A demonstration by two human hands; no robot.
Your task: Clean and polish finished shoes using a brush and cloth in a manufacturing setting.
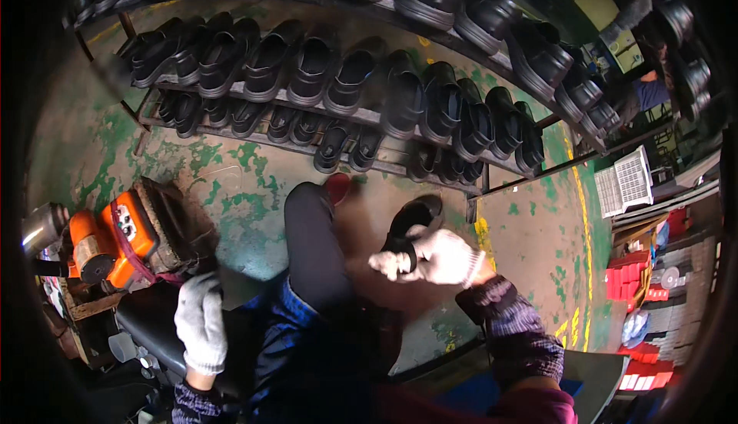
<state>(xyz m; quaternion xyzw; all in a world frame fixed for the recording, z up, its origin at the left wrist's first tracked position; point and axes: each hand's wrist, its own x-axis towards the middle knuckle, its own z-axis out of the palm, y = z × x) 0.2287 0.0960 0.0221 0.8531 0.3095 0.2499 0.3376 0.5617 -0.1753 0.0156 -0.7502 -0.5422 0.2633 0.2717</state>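
Handling the black shoe (417, 213) in front of the rack (363, 119) seems the step in hand, the right hand (444, 258) clamped on it and the left hand (201, 324) apart, loosely extended farther from the rack, while the next move likely calls for a steady grip.

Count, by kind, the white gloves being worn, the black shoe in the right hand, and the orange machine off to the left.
White gloves: 2
Black shoe in the right hand: 1
Orange machine: 1
Total: 4
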